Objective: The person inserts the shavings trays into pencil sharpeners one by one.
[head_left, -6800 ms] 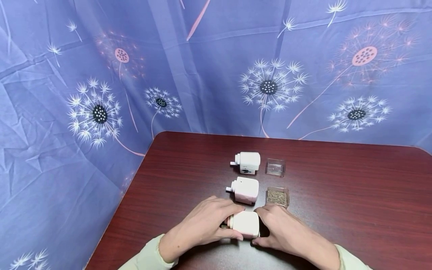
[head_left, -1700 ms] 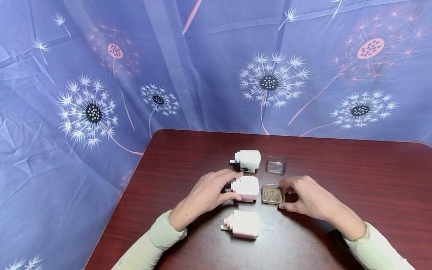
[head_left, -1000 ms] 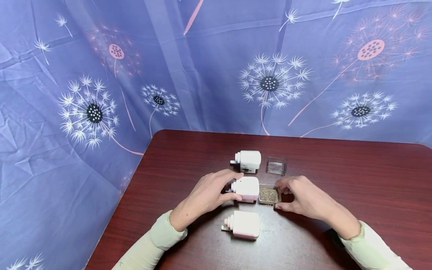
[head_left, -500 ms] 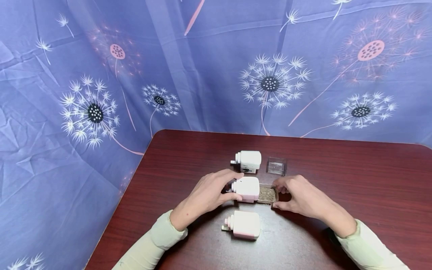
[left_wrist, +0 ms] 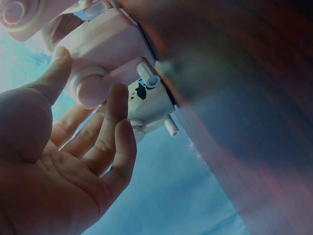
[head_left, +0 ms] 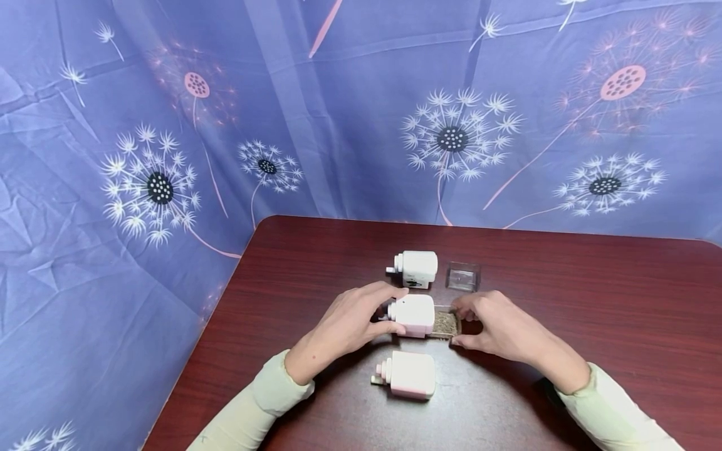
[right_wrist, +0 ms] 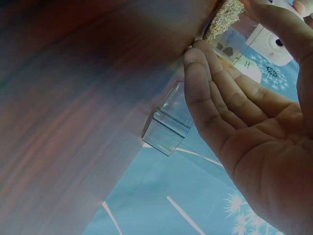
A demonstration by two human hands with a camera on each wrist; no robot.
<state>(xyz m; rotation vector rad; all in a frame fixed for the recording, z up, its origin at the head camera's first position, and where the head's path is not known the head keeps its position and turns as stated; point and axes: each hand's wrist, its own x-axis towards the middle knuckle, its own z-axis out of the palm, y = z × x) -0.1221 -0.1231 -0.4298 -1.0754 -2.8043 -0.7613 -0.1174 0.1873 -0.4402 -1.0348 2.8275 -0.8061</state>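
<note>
My left hand (head_left: 346, 329) grips the nozzle end of the middle bottle-shaped plastic dispenser (head_left: 416, 313), pink and white, between thumb and fingers. In the left wrist view that dispenser (left_wrist: 110, 44) shows a round cap and a thin side spout. My right hand (head_left: 499, 326) pinches the right end of a clear box of dry brown bits (head_left: 445, 322). The left end of this box meets the dispenser's right end and is partly hidden by it. In the right wrist view the brown bits (right_wrist: 226, 19) show beyond my fingertips (right_wrist: 198, 78).
A white dispenser (head_left: 420, 268) with a black print lies behind, an empty clear box (head_left: 463, 277) to its right. In front lies another pink and white dispenser (head_left: 413, 374). The dark red table (head_left: 592, 300) backs onto a dandelion-patterned blue cloth (head_left: 350, 113).
Both hands have left the front dispenser for the middle one and the filled box. Over the last moments my right hand has slid the box left against the dispenser; my left hand stays put.
</note>
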